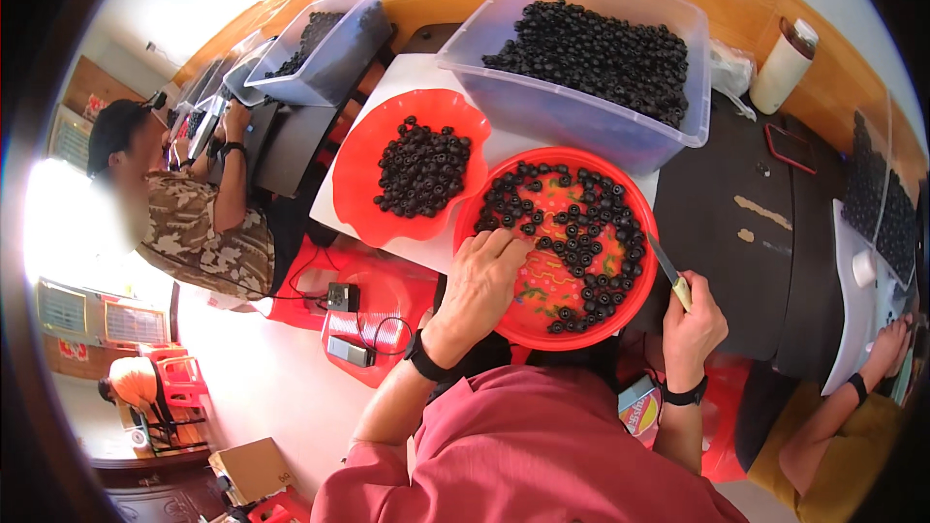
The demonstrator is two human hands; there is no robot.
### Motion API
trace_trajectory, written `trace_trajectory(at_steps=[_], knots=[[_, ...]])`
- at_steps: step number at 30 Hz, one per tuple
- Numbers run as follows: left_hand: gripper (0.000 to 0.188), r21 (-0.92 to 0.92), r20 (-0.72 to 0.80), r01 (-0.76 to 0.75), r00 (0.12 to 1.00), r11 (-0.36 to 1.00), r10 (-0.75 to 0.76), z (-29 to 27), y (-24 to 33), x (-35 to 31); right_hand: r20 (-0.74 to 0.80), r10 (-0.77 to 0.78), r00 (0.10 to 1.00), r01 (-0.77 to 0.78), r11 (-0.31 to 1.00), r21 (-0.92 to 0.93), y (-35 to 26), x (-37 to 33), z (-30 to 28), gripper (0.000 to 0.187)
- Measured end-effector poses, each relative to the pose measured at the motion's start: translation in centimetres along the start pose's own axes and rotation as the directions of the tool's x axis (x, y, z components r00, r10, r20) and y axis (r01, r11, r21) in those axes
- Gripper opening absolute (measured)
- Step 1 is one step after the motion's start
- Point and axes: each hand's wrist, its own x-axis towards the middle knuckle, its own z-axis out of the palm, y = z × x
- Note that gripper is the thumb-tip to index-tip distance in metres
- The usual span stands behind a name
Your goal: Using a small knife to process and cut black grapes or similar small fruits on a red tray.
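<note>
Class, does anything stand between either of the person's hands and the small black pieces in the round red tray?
Nothing visible blocks the left hand; it reaches over the red tray to the black pieces. The right hand, holding a knife, is outside the tray, with the tray's rim in between.

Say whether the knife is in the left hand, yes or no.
No: the right hand holds the knife, while the left hand is over the round red tray.

It looks like a small workshop: bins (572, 119) of black parts (601, 48) line the tables (717, 242), people (208, 237) work on either side, red stools (181, 383) stand about.
</note>
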Motion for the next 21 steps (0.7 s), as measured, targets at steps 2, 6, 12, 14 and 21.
trace_trajectory(at_steps=[2, 6, 12, 14, 21], knots=[[0.022, -0.167, -0.063, 0.064, 0.995, 0.984, -0.076, -0.4, 0.2, -0.5, 0.001, 0.001, 1.0, -0.001, 1.0, -0.018, 0.0, 0.0, 0.2, 0.006], [0.018, -0.912, 0.285, 0.367, 0.889, 0.186, -0.358, -2.2, 0.3, -2.0, -0.022, 0.006, 1.0, -0.007, 0.999, -0.052, -0.2, 0.1, 0.0, 0.008], [0.022, -0.874, 0.422, 0.299, 0.857, -0.382, -0.296, -3.4, -1.3, -3.3, -0.067, 0.058, 0.996, -0.063, 0.995, -0.071, -0.7, 0.2, -0.6, 0.008], [0.024, -0.866, 0.386, 0.263, 0.893, -0.426, -0.232, -3.4, -2.2, -3.6, 0.005, 0.287, 0.958, -0.281, 0.933, 0.223, -2.3, 0.2, -1.5, 0.012], [0.026, -0.831, 0.407, 0.314, 0.906, -0.46, -0.118, -2.7, -2.4, -3.7, 0.36, 0.137, 0.923, -0.332, 0.758, 0.561, -10.0, -0.8, -4.0, 0.008]])
